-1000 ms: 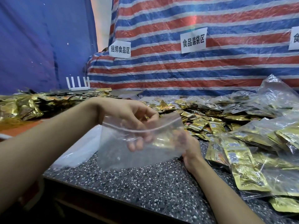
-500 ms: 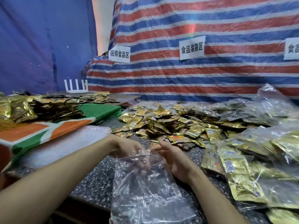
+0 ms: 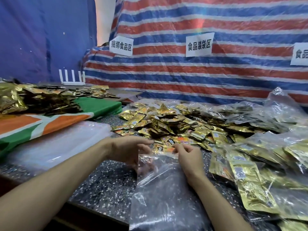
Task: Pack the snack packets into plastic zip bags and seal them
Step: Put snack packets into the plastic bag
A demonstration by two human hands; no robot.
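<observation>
Brought down from mid-air and laid at 6 o'clock on the speckled counter [image 3: 103, 185]: empty zip bag [image 3: 163, 194], mouth toward snack packets [image 3: 175, 125] heaped at 12. Rim pinched either side by left hand [image 3: 128, 152] and right hand [image 3: 190, 157]. Filling likely next.

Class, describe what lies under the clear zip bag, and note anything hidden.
Through the clear zip bag the speckled countertop shows, with fingers of the left hand behind its upper left corner. Its lower end runs out of frame, unseen.
</observation>
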